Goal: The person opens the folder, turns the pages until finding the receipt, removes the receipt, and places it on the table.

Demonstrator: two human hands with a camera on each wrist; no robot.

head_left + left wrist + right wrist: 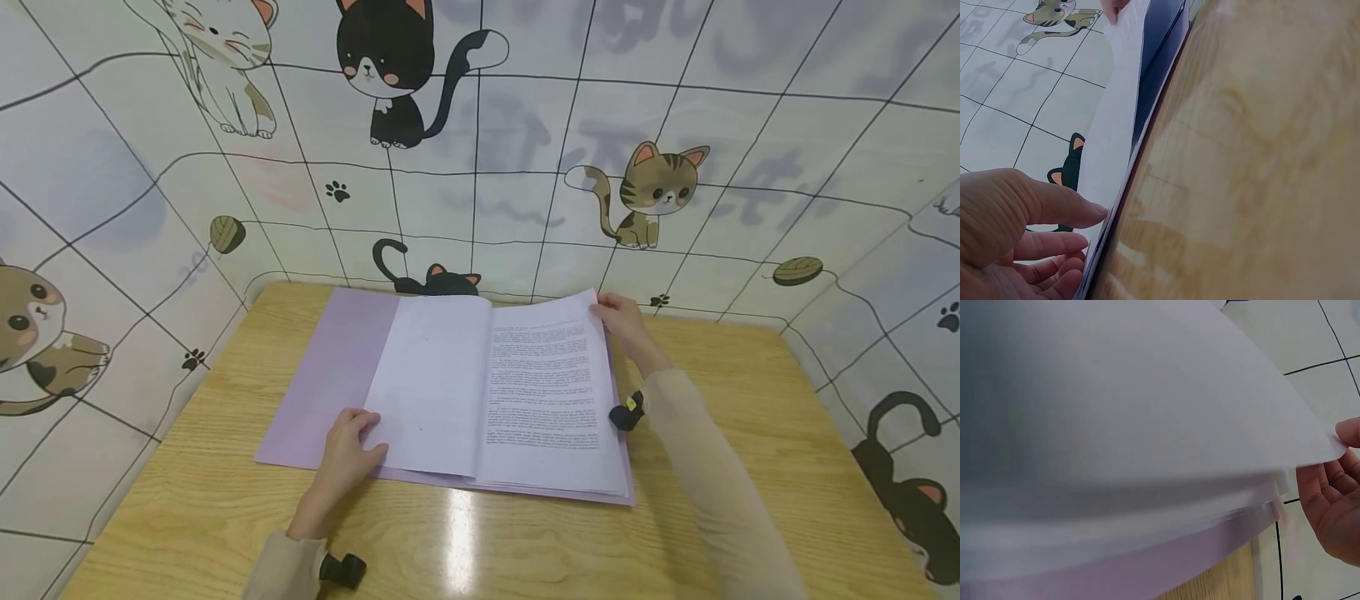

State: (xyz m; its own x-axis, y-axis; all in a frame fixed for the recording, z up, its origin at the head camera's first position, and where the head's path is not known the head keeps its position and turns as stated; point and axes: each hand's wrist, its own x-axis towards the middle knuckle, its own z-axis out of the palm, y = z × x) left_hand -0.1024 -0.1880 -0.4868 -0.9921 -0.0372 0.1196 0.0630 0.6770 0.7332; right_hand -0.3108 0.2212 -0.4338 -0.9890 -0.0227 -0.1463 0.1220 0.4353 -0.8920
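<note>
A light purple folder (341, 367) lies spread on the wooden table, with white sheets in it. The left-hand page (429, 383) looks nearly blank; the right-hand page (542, 392) carries several paragraphs of print. My right hand (628, 327) pinches the top right corner of a page between thumb and fingers, and that corner is lifted. In the right wrist view, the raised page (1147, 394) curves above other sheets. My left hand (348, 450) rests at the lower left of the blank page, its thumb touching the paper near the bottom edge.
The wooden table (450, 550) extends around the folder. Behind and at both sides stands a white wall covering (517, 125) with grid lines and cartoon cats. Each wrist wears a small black camera, such as the right one (627, 412).
</note>
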